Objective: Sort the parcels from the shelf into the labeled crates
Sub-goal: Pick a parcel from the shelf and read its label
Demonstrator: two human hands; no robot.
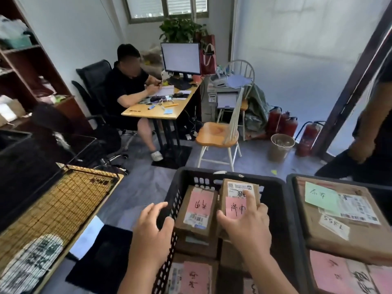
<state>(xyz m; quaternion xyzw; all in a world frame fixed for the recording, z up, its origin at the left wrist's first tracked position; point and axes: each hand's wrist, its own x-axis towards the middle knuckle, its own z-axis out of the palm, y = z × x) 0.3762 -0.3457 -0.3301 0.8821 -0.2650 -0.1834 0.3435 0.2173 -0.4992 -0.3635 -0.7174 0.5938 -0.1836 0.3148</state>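
A black slotted crate (282,209) in front of me holds several small cardboard parcels with pink handwritten notes. My right hand (246,221) grips one of them, a pink-noted parcel (235,187) on the crate's right side, with the forefinger stretched across its note. Beside it lies another pink-noted parcel (196,211). My left hand (153,228) rests over the crate's left wall, fingers spread, holding nothing. A second black crate (291,181) at the right carries a large flat parcel (347,230) with a green note.
A brown shelf unit (31,66) stands at the left. A board with a black grid (53,206) lies at the lower left. A person sits at a desk (157,111) ahead; a wooden chair (218,136) stands just beyond the crate. Another person's arm (364,132) hangs at the right.
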